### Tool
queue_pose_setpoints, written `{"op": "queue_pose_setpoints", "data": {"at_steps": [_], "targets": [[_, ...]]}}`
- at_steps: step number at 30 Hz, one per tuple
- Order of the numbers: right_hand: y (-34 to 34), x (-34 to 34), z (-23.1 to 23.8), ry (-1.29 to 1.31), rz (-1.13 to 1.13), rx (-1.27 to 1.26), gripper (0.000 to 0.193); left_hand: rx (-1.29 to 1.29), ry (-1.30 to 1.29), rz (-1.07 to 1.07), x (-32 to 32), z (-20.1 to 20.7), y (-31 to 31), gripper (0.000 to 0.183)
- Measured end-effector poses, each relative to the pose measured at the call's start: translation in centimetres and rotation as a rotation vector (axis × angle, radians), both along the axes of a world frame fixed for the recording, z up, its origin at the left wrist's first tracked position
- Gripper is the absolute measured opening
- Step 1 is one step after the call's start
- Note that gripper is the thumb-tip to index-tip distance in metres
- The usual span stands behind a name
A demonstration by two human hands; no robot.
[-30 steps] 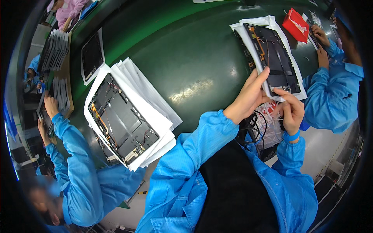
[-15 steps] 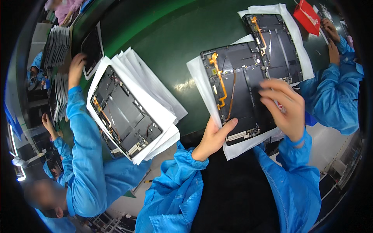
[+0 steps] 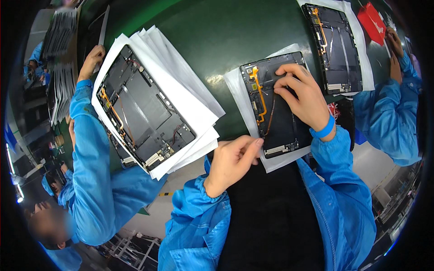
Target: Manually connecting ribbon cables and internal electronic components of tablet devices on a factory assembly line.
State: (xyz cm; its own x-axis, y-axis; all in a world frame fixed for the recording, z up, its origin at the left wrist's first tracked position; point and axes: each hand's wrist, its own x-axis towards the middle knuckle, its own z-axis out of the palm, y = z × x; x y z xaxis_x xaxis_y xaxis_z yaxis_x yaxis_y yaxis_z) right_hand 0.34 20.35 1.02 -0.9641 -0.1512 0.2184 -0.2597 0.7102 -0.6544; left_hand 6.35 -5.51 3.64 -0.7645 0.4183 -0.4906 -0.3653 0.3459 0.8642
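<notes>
Open tablet (image 3: pixel 282 124) on white sheet (image 3: pixel 234 86), right of centre in frame; right hand (image 3: pixel 302 92) half curled over it, left hand (image 3: pixel 231 160) loosely curled at its lower-left corner; can't tell if either grips anything

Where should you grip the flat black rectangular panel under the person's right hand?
The black panel is probably best held by its two long rims, one hand coming from each side: it lies flat on a white sheet, and its upper face carries an exposed orange ribbon cable and small parts.
</notes>
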Motion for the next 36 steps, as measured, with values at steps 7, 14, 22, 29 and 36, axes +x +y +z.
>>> {"op": "queue_pose_setpoints", "data": {"at_steps": [7,14,22,29,36], "targets": [[-0.5,5.4,3.4,0.126,0.208,0.021,0.023,0.583,-0.588,0.21,-1.4,-1.6,4.1,0.042],[0.3,5.7,2.2,-0.026,0.189,-0.176,0.02,0.459,-0.516,0.23,-0.5,-3.0,4.1,0.024],[0.2,5.1,1.7,0.105,0.291,0.036,0.025,0.454,-0.334,0.259,0.3,-3.2,4.1,0.025],[-0.3,4.6,1.6,0.26,0.317,0.118,0.02,0.404,-0.22,0.192,0.6,-3.9,4.3,0.025],[0.3,3.6,0.6,-0.047,0.302,-0.097,0.011,0.386,-0.217,0.157,0.8,-4.1,3.8,0.024]]}}
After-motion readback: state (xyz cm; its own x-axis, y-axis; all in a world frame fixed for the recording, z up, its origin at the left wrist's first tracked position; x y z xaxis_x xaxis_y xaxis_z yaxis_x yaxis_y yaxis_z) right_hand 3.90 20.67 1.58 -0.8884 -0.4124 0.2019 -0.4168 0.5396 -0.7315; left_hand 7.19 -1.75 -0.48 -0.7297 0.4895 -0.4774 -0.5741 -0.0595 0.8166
